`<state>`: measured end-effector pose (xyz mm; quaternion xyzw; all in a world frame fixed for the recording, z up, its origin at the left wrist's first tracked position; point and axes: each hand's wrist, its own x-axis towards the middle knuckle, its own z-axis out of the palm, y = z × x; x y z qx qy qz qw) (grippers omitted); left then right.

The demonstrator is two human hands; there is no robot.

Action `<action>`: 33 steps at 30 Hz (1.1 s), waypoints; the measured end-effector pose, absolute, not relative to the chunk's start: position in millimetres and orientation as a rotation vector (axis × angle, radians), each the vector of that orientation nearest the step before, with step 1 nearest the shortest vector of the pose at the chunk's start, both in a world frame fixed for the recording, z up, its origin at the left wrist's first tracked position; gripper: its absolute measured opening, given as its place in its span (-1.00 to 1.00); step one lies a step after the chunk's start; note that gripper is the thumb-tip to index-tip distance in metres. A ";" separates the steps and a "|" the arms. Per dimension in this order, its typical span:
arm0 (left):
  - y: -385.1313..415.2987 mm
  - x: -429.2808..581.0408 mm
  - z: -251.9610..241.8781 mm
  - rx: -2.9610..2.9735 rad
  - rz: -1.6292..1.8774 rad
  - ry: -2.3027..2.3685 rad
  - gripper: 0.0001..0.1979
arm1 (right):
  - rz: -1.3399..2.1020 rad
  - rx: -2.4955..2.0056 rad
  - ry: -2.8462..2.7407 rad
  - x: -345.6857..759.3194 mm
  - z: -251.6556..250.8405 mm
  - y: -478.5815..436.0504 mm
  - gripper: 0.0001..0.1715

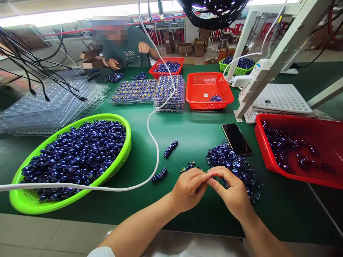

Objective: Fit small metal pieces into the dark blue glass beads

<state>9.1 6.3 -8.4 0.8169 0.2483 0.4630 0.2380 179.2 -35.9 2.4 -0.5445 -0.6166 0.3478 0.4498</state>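
The left hand [190, 189] and the right hand [232, 192] meet at the near centre of the green table [193, 132]; the thumb and forefinger tips of both hands are pressed together at one point; whether a piece is clamped between them cannot be told. The pile of dark blue glass pieces [235, 162] lies just beyond the right hand and is partly hidden by it; a small cluster [189, 165] lies just beyond the left hand. A black phone [236, 138] lies face up at the far edge of the pile. Two short rows of pieces [170, 148] lie left of the hands, beside a white cable [152, 142]. A green basket [24, 200], near left, is filled with blue pieces; a red basket [264, 150], right, holds a few. Far centre: filled trays [134, 91] and a second red basket [195, 89]; a co-worker [131, 53] sits at the far side.
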 end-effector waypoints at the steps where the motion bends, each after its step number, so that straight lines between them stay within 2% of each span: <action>1: 6.4 9.3 -8.4 2.259 1.280 0.669 -0.65 | 0.909 -1.323 -1.487 179.7 1.2 -35.6 -0.92; 8: 8.1 12.0 -7.4 2.165 1.381 0.686 -0.63 | 1.094 -1.330 -1.356 182.8 -5.4 -35.7 -0.88; 14: 8.1 8.1 -9.9 2.131 1.336 0.726 -0.69 | 1.076 -1.340 -1.391 189.2 -1.9 -37.8 -0.78; 22: 2.7 8.4 -7.4 2.177 1.324 0.756 -0.80 | 1.374 -1.227 -1.307 191.6 -4.4 -38.0 -0.84; 25: -2.1 2.2 -2.9 2.265 1.252 0.752 -0.76 | 1.396 -1.211 -1.309 198.3 -13.1 -37.0 -0.83; 29: -11.6 -39.3 1.8 2.268 1.123 1.059 -0.59 | 1.267 -1.306 -1.335 206.2 -18.6 -38.8 -0.79; 33: -15.2 -109.0 -7.3 2.167 0.905 1.587 -0.59 | 1.191 -1.390 -1.348 202.9 -9.6 -43.3 -0.74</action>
